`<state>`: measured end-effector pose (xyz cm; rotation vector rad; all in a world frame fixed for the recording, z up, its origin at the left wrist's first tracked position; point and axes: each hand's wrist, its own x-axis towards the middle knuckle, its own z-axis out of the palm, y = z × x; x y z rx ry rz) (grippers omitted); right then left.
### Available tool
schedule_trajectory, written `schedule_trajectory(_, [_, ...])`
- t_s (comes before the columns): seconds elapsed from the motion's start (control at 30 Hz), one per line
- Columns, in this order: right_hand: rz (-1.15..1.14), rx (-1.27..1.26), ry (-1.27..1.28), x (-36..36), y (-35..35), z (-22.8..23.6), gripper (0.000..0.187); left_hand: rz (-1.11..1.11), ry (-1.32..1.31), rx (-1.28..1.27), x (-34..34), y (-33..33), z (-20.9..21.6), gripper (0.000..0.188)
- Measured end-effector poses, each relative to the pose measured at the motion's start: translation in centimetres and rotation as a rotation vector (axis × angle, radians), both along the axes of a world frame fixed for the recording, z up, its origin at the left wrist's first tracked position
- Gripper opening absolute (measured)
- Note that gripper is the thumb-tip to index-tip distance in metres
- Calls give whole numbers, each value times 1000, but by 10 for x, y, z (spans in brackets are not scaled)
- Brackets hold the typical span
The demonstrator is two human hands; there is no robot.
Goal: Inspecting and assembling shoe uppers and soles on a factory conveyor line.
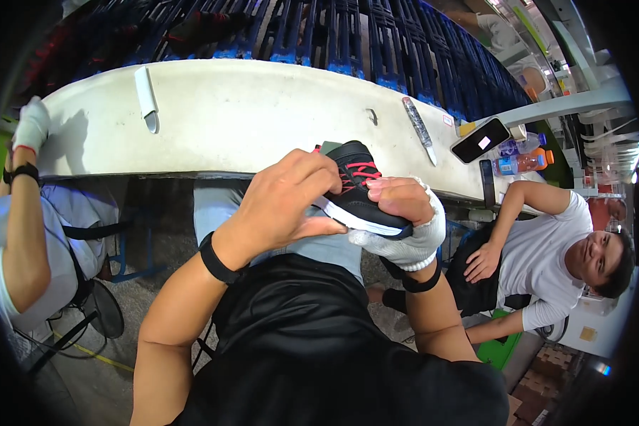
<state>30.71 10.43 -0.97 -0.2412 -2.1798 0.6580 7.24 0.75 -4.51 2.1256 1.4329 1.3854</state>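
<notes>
A small black sneaker with red laces and a white sole is held above my lap, at the near edge of the white table. My bare left hand closes on its left side, fingers by the laces and thumb under the sole edge. My right hand, in a white glove with some fingertips exposed, grips the shoe's other end, thumb on the upper close to the laces. The shoe's far side and underside are hidden. Dark bands circle both my wrists.
On the white table lie a white shoehorn-like tool, a small metal piece, a knife, a phone and drink bottles. Blue racks run behind. A co-worker's gloved hand is left; a person sits right.
</notes>
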Motion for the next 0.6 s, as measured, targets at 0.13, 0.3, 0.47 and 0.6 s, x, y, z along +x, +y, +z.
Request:
schedule_trajectory(0.13, [127,-40,72,-1,12,-8,62,59,85,-44,-25,-10,-27,49])
schedule_trajectory(0.3, [20,-809,690,-34,3,-36,34,94,366,129,-56,-23,3,63])
schedule_trajectory(0.47, [35,-210,35,-74,39,-29,64,47,383,60,-80,-21,88,75])
schedule_trajectory(0.6, [297,-638,71,-113,27,-4,135,24,233,-235,-90,1,81,74])
